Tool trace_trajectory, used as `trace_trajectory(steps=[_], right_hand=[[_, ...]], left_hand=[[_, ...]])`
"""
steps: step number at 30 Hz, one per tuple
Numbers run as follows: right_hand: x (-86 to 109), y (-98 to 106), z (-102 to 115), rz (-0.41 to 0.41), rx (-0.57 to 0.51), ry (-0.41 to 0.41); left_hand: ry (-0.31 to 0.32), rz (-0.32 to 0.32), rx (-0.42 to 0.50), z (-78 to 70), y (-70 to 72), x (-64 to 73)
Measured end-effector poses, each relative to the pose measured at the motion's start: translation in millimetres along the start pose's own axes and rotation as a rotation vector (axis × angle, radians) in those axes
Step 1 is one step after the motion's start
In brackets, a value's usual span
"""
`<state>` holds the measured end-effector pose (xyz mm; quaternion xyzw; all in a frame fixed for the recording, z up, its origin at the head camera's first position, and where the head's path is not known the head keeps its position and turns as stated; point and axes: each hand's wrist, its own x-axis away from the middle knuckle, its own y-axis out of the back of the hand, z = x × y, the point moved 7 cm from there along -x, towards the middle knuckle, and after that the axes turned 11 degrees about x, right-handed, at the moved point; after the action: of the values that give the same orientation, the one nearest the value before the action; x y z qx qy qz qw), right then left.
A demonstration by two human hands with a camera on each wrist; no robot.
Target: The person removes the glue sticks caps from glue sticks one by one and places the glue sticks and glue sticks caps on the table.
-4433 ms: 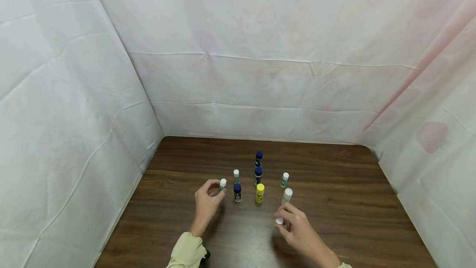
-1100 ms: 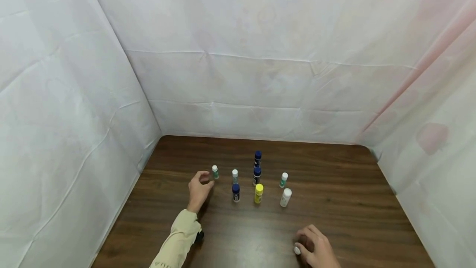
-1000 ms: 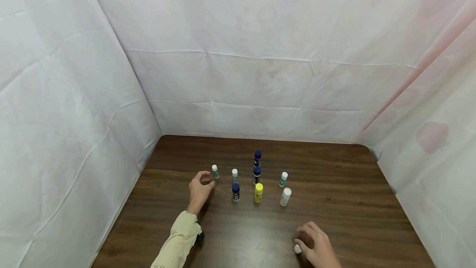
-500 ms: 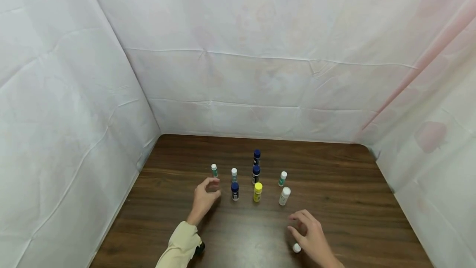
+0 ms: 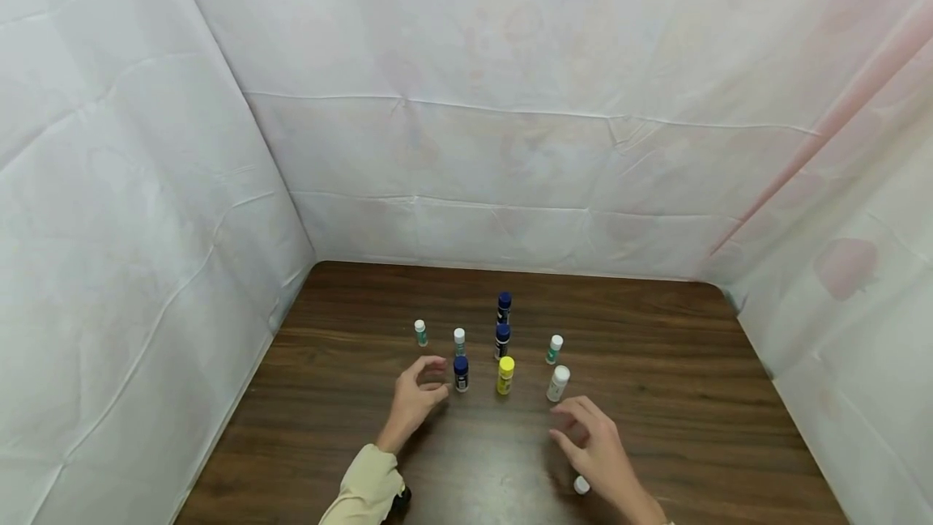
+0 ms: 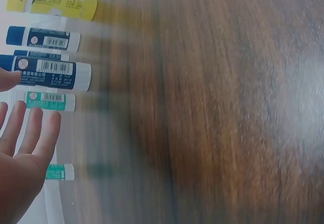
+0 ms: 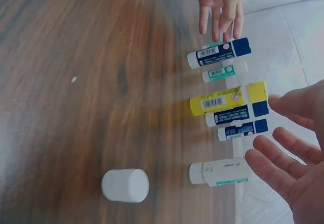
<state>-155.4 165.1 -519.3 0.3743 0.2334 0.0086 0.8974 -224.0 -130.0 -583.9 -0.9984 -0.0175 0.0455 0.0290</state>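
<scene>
My left hand point(image 5: 414, 402) holds nothing, its fingers spread beside the front navy glue stick point(image 5: 461, 374). In the left wrist view the thumb overlaps that stick. My right hand point(image 5: 596, 446), also holding nothing, is just in front of the thick white glue stick point(image 5: 558, 384). Below its wrist lies a short white cylinder point(image 7: 125, 185), shaped like a cap. A yellow glue stick point(image 5: 506, 376) stands between the hands. Two more navy glue sticks, one point(image 5: 503, 342) before the other point(image 5: 504, 308), stand behind it. A green-labelled, white-capped glue stick point(image 5: 420, 334) stands upright at far left.
Two further green-labelled glue sticks stand among the group, one point(image 5: 459, 340) behind the front navy stick, another point(image 5: 554, 350) behind the white one. The brown wooden table point(image 5: 656, 347) has rounded far corners. Pale cloth walls point(image 5: 481, 185) rise around its back and sides.
The left hand has let go of the green-labelled glue stick at far left and moved right. The right hand has released the short white cylinder at the near right and moved forward and left.
</scene>
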Motion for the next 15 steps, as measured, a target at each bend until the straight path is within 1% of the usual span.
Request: trace_trajectory(steps=[3,7,10,14,15], right_hand=[[-4.5,-1,5,0.003,-0.002,0.005],[-10.2,-3,10,0.020,-0.014,-0.005],[-14.6,-5,13,0.033,-0.021,-0.012],[-20.8,-6,19,0.032,-0.032,0.022],[-22.3,-6,21,0.030,-0.039,0.033]], left_hand=[[-0.017,0.006,0.009,1.3,-2.4,-0.1],[-0.013,0.019,0.024,3.8,-5.7,0.7],[-0.002,0.040,0.024,-7.0,-11.2,3.9],[-0.013,0.055,0.012,-21.5,-18.3,7.5],[-0.019,0.053,0.011,-21.2,-19.3,7.6]])
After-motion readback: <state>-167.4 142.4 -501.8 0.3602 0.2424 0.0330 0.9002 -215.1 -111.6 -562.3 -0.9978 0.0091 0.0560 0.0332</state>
